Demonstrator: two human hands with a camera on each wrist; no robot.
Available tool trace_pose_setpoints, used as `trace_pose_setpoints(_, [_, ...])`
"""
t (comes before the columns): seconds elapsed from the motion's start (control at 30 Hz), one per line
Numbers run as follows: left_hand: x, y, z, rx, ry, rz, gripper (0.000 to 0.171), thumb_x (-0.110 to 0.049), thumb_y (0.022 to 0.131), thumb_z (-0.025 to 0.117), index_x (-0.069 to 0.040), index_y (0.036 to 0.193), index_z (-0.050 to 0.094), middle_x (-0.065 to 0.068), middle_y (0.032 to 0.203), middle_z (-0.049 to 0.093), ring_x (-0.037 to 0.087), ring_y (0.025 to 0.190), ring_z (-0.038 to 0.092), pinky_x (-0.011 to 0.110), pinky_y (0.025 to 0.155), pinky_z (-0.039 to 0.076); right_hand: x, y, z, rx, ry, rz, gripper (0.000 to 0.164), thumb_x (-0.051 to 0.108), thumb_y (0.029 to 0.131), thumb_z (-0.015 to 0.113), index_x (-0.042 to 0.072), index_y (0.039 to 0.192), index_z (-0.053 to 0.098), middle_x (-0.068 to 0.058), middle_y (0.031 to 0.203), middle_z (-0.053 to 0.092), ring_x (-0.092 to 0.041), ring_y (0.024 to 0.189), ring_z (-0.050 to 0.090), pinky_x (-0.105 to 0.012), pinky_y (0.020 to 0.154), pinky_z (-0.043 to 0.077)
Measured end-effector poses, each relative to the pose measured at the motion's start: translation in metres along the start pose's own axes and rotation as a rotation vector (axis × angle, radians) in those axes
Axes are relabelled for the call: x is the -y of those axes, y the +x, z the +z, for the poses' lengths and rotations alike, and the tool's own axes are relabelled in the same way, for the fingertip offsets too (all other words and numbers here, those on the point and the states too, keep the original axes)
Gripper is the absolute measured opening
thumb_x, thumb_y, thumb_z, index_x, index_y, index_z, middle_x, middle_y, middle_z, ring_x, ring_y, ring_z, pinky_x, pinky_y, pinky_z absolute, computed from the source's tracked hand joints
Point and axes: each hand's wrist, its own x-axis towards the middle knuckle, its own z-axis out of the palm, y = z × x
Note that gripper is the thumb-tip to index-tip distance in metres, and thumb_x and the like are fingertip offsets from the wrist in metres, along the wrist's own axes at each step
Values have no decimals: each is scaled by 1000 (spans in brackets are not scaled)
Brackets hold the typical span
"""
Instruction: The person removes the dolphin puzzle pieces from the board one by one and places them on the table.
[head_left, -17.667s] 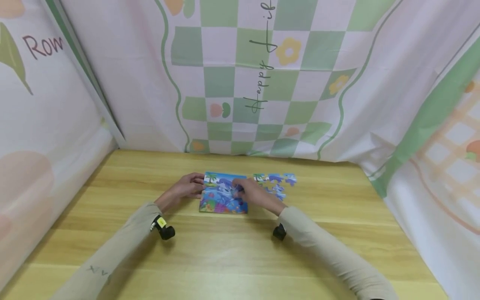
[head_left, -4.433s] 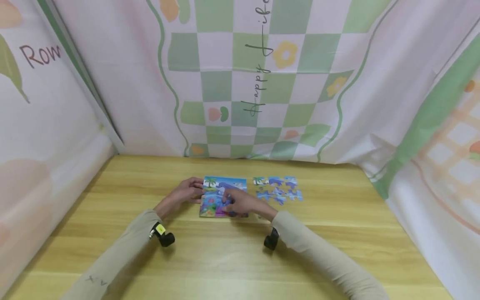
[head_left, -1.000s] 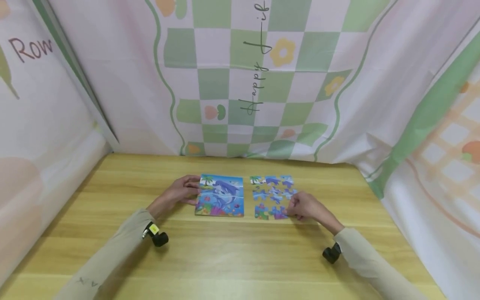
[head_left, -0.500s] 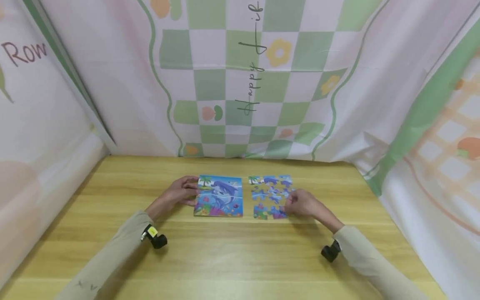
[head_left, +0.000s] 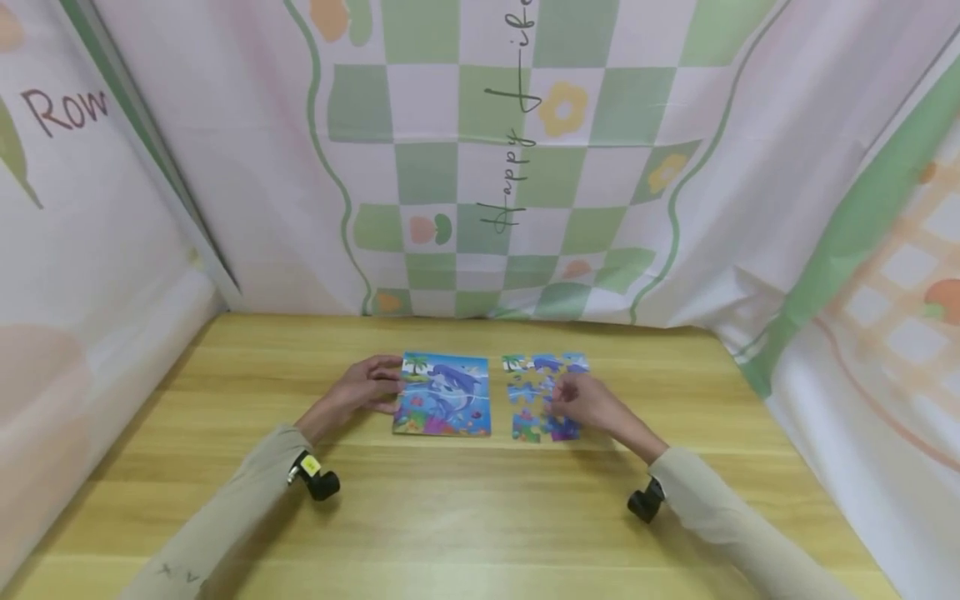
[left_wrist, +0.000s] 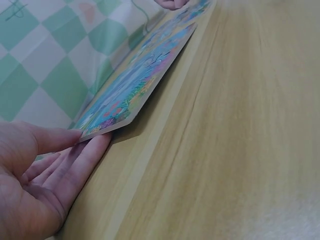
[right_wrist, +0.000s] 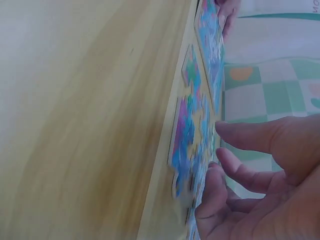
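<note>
A square puzzle board [head_left: 444, 393] with a dolphin and sea picture lies at the middle of the table. At its left edge my left hand [head_left: 363, 386] pinches it, thumb on top and fingers beneath, as the left wrist view shows. Loose jigsaw pieces [head_left: 525, 427] in matching colours lie in rows just right of the board. Over the middle and right of these pieces hovers my right hand [head_left: 591, 403], hiding some of them. In the right wrist view its thumb and loosely bent fingers [right_wrist: 242, 172] stand apart, with nothing visible between them.
The wooden table [head_left: 450, 508] ends at the back against a hanging cloth [head_left: 427, 175] with green checks. More printed cloth hangs on the left and right sides. A small black camera sits on each wrist.
Since several seconds ago, more pieces, including a lower row, have appeared beside the board. In the last half second my right hand shifted left over the pieces. The left hand stays put.
</note>
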Motion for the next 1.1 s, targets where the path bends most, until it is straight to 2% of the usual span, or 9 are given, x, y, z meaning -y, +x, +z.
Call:
trace_pose_setpoints(0.2, [-1,1,1,4,-18,-6,65,-1,101,65,1,158,35,28,142,52,21,100,70,37,86,68,10,9,12,0,40,-125,12,6,93,76,0,94,66,-11,92,69,-20,84,66,-34,78,64])
trace_pose_setpoints(0.27, [-2,1,1,6,-17,-6,64,-4,102,64,1,159,34,30,145,50,25,106,69,36,86,68,16,11,16,10,53,-151,11,6,93,75,0,94,65,-11,93,69,-20,85,67,-35,79,64])
trace_pose_setpoints(0.43, [-4,1,2,-18,-28,-27,58,-8,107,56,-1,160,34,30,152,45,34,122,62,35,85,68,32,19,28,45,62,-164,12,8,95,75,1,99,66,-10,94,71,-17,80,67,-31,73,64])
trace_pose_setpoints(0.63, [-3,0,-1,-22,-48,-44,56,-8,108,52,-3,161,33,28,155,43,35,123,62,36,86,68,51,27,45,91,73,-172,15,7,95,75,-1,103,65,-9,99,70,-18,87,67,-31,79,64])
trace_pose_setpoints(0.73, [-1,-1,-2,-8,-38,-37,56,-10,109,52,-4,161,33,28,156,43,36,127,60,37,88,67,58,31,52,117,104,-166,20,7,94,75,-3,106,63,-11,101,68,-21,85,68,-30,74,64])
trace_pose_setpoints(0.87, [0,0,-2,9,-32,-24,55,-12,110,51,-4,161,34,28,156,44,37,129,60,38,91,67,63,35,59,122,86,-167,19,8,95,76,0,107,64,-12,106,67,-18,83,66,-27,67,60])
trace_pose_setpoints(1.0, [1,1,-1,-4,-56,-30,56,-7,108,53,-5,161,35,28,156,44,37,128,59,39,90,67,65,38,66,129,45,-200,17,8,96,75,1,108,65,-16,112,61,-18,88,62,-28,73,59])
trace_pose_setpoints(1.1, [2,1,0,-18,-64,-31,59,-3,105,57,-5,161,36,29,154,45,39,129,59,39,89,68,67,39,72,135,19,-195,22,10,95,77,2,111,64,-16,115,58,-23,96,61,-36,81,61])
